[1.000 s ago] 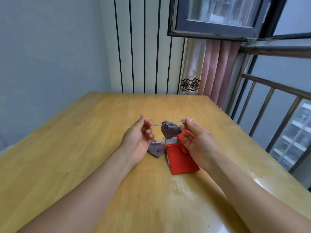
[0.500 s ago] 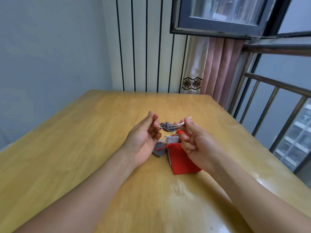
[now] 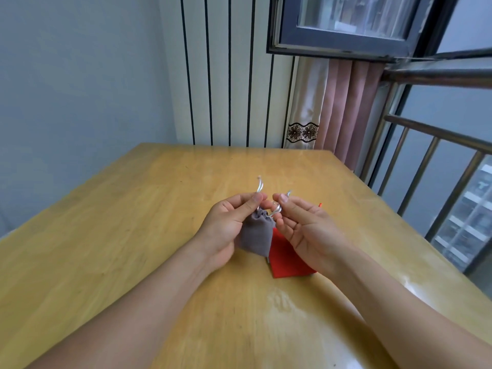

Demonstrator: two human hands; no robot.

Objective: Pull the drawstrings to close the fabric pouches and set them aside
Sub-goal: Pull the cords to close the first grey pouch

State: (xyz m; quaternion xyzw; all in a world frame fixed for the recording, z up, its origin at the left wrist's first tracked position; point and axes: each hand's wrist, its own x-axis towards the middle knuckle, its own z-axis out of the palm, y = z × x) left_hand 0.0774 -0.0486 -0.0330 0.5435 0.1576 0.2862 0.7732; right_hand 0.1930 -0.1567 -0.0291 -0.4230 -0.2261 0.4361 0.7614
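Forearms enter from bottom of frame. Left hand [image 3: 226, 225] pinches one silver drawstring [image 3: 259, 186] at center frame, grey pouch [image 3: 257, 237] hanging below it, mouth cinched. Right hand [image 3: 303, 227] pinches the other silver cord [image 3: 277, 209], remaining fingers loose. Red pouch [image 3: 286, 258] lies flat on the wooden table [image 3: 133, 235] beneath. Curtain [image 3: 343, 107] at upper right.

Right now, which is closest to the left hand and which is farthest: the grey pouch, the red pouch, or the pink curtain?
1. The grey pouch: hanging right at the left hand, which pinches its cord.
2. The red pouch: flat on the table, just right of that hand.
3. The pink curtain: far back by the window.
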